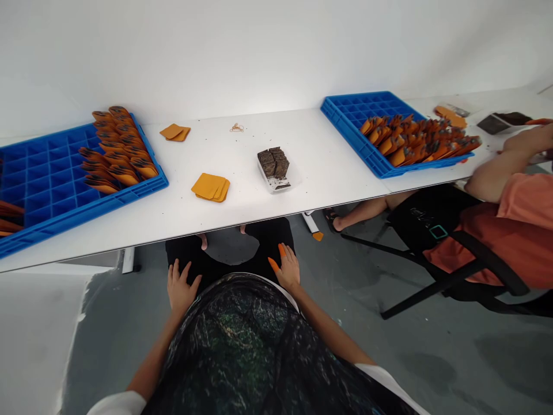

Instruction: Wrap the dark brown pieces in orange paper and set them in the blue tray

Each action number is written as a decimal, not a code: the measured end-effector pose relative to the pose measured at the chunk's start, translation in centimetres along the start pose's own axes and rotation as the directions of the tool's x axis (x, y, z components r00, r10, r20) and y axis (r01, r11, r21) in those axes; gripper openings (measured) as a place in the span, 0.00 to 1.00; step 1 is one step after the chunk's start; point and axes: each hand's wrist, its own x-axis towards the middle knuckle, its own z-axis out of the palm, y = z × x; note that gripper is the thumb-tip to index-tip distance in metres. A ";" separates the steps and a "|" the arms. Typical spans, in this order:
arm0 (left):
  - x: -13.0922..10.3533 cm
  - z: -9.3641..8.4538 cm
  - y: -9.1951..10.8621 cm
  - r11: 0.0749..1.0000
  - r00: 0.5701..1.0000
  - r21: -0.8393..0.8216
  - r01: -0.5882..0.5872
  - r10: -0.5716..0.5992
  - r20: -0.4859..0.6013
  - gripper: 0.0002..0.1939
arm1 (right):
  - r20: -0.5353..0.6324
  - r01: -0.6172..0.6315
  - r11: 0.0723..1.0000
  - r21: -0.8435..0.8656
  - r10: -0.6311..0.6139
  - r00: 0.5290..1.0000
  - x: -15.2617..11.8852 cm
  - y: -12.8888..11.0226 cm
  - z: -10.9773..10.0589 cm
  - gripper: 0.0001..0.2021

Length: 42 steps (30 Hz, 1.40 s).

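My left hand [180,286] rests on my left thigh, its fingers spread and holding nothing. On the other thigh lies my right hand [287,267], also open, with orange covers on the thumb and a finger. Both hands are below the table edge. In front of me on the white table [173,213], a small clear tray [283,187] holds dark brown, thin, flat pieces [273,162] stacked in rows. Left of it sits a stack of orange-yellow square pouches [210,187]. Farther back are a few more such pouches [175,132].
A blue divided crate [52,216] at left and another blue crate [367,153] at right hold bundled orange pouches. Rubber bands [237,128] lie near the wall. A co-worker in an orange top [510,230] sits at right on a black chair [469,259], beside another tray of dark material [503,122].
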 end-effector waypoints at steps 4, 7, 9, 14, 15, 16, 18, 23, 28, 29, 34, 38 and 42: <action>0.0 -0.4 0.3 1.000 1.000 -0.002 0.002 -0.002 0.010 0.32 | 0.000 -0.008 1.000 0.023 0.008 1.000 0.0 -0.2 -0.1 0.41; 0.0 -0.9 0.9 0.999 0.998 0.030 0.033 -0.035 0.055 0.32 | 0.004 -0.018 0.998 0.053 0.018 1.000 0.0 -0.4 -0.4 0.40; 0.2 -1.2 1.4 0.996 0.994 0.070 0.049 -0.055 0.096 0.32 | 0.006 -0.028 0.997 0.078 0.027 1.000 0.0 -0.7 -0.6 0.40; 1.0 -4.6 2.6 0.992 0.959 0.124 0.027 -0.060 0.277 0.34 | 0.001 -0.054 0.985 0.164 0.055 0.999 0.4 -1.7 -2.1 0.35; 1.1 -6.1 3.1 0.993 0.933 0.118 0.019 -0.060 0.356 0.34 | -0.001 -0.059 0.981 0.185 0.061 0.998 0.5 -2.0 -2.7 0.33; 1.0 -7.7 3.7 0.994 0.896 0.107 0.018 -0.064 0.439 0.34 | -0.005 -0.062 0.976 0.208 0.065 0.998 0.7 -2.4 -3.3 0.32; 0.6 -11.4 5.1 0.998 0.814 0.064 0.024 -0.056 0.578 0.34 | -0.013 -0.053 0.964 0.260 0.059 0.998 1.1 -3.5 -4.8 0.28; 0.1 -17.2 10.5 0.978 0.805 -0.205 -0.035 0.149 0.574 0.30 | -0.046 0.061 0.912 0.405 -0.047 0.998 2.6 -7.5 -9.8 0.19; 4.8 -15.9 18.2 0.821 0.734 -0.491 -0.292 0.522 0.435 0.19 | -0.131 0.204 0.840 0.502 -0.160 0.978 5.6 -11.4 -16.7 0.16; 6.0 -15.9 19.6 0.781 0.693 -0.528 -0.333 0.582 0.425 0.17 | -0.153 0.223 0.832 0.508 -0.168 0.974 6.6 -11.9 -18.3 0.16; 10.7 -19.3 22.4 0.706 0.640 -0.529 -0.471 0.686 0.346 0.14 | -0.253 0.371 0.845 0.385 -0.290 0.923 13.3 -13.2 -26.5 0.12; 14.9 -21.5 21.5 0.826 0.826 -0.282 -0.488 0.541 0.155 0.17 | 0.009 0.413 0.907 0.085 -0.415 0.910 19.0 -14.4 -30.3 0.12; 20.2 -20.1 22.2 0.898 0.901 0.083 -0.432 0.434 -0.006 0.29 | 0.310 0.470 0.866 -0.174 -0.405 0.860 22.1 -16.2 -31.0 0.18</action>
